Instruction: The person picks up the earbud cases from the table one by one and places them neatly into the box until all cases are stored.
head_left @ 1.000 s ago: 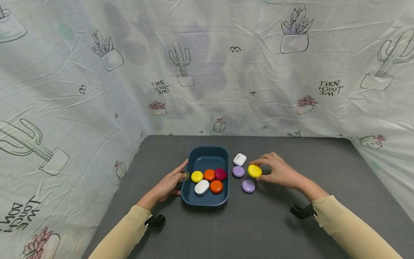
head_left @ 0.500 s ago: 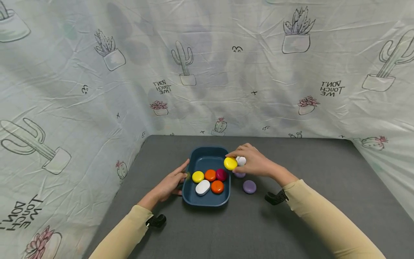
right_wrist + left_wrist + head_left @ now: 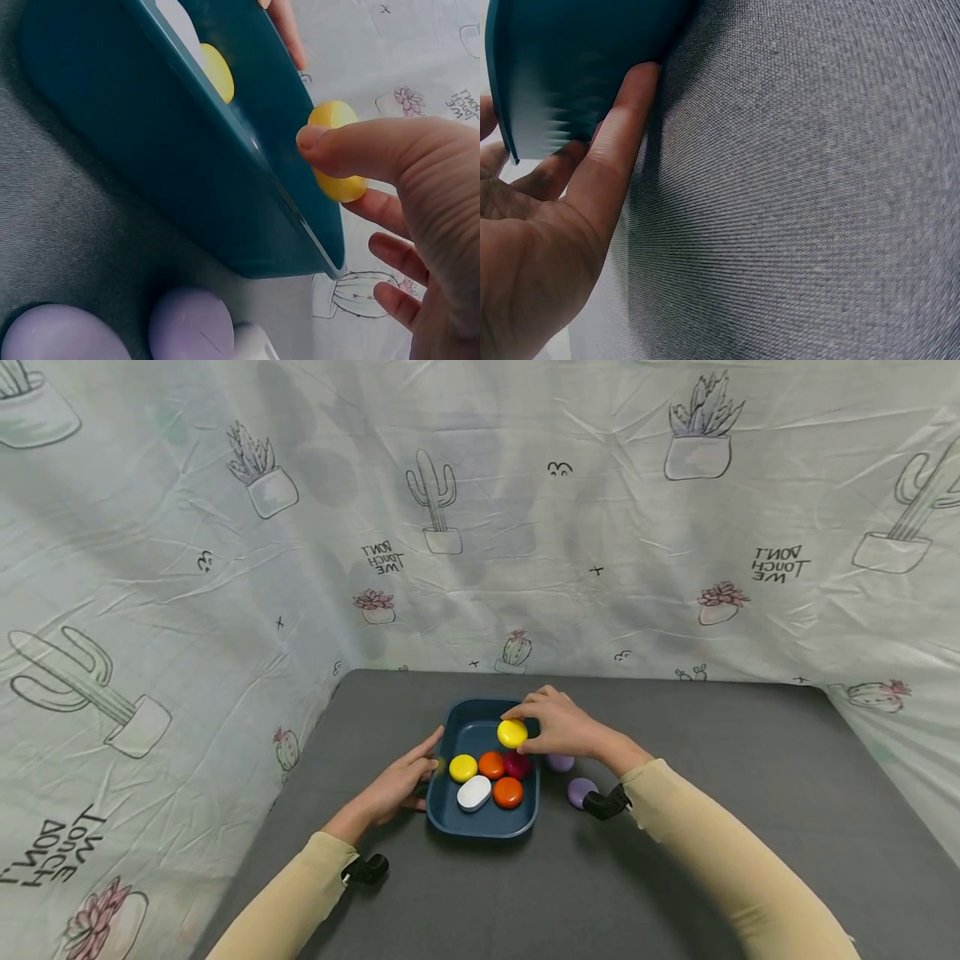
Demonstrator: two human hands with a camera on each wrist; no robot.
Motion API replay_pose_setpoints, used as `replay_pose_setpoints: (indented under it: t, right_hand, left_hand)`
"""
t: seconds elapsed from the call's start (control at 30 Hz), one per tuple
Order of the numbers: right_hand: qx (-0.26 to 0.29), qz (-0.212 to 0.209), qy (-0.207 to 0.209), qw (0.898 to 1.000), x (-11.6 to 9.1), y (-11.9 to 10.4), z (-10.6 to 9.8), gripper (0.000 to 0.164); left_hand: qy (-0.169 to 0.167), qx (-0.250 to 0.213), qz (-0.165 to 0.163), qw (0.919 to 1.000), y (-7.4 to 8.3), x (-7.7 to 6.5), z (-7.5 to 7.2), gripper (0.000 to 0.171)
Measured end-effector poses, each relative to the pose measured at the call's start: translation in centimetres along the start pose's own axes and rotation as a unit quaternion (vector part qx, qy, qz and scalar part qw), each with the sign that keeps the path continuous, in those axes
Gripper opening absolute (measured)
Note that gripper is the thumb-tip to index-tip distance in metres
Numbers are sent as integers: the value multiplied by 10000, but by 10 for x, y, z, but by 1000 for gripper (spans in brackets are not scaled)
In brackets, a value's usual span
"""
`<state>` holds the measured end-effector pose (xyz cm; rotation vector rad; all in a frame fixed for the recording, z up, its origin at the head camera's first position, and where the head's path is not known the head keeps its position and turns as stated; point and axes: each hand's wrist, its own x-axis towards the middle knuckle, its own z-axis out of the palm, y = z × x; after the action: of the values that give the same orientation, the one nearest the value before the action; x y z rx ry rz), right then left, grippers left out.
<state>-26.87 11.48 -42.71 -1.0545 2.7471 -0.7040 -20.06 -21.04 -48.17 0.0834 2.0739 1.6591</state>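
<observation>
My right hand (image 3: 562,727) pinches a glossy yellow disc with rounded edges (image 3: 512,733) between thumb and fingers, over the back part of a dark blue box (image 3: 483,829). In the right wrist view this yellow disc (image 3: 337,169) is at the level of the box rim. Straight fingers of my left hand (image 3: 393,787) rest against the box's left side; the left wrist view shows them on its outer wall (image 3: 577,75). Inside the box lie another yellow disc (image 3: 462,768), a white oval piece (image 3: 474,793), two orange discs (image 3: 507,792) and a dark red disc (image 3: 517,765).
Two purple discs (image 3: 581,792) lie on the grey table right of the box, one partly behind the right wrist's black strap (image 3: 607,803). A white rounded case (image 3: 253,343) sits beside them, hidden by my hand in the head view. A cactus-print cloth (image 3: 495,510) hangs behind.
My right hand has carried the yellow disc leftward from beside the purple discs to over the box. The left hand stays at the box's side. The head view has shifted slightly.
</observation>
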Motion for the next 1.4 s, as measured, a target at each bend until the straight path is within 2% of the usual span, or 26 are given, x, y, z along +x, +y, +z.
replay_pose_setpoints:
  t: [0.37, 0.6, 1.07, 1.4]
  right_hand:
    - [-395, 223, -37, 9990, 14, 13, 5, 51]
    - [-494, 260, -80, 9984, 13, 16, 5, 53]
    - [-33, 225, 384, 9990, -8, 19, -5, 41]
    - [196, 177, 639, 9976, -26, 19, -13, 40]
  left_hand:
    - [-3, 21, 69, 10000, -1, 1, 0, 63]
    - [30, 60, 64, 10000, -2, 4, 1, 62]
    - [10, 72, 64, 10000, -1, 2, 0, 62]
    - [18, 61, 27, 10000, -1, 1, -2, 62]
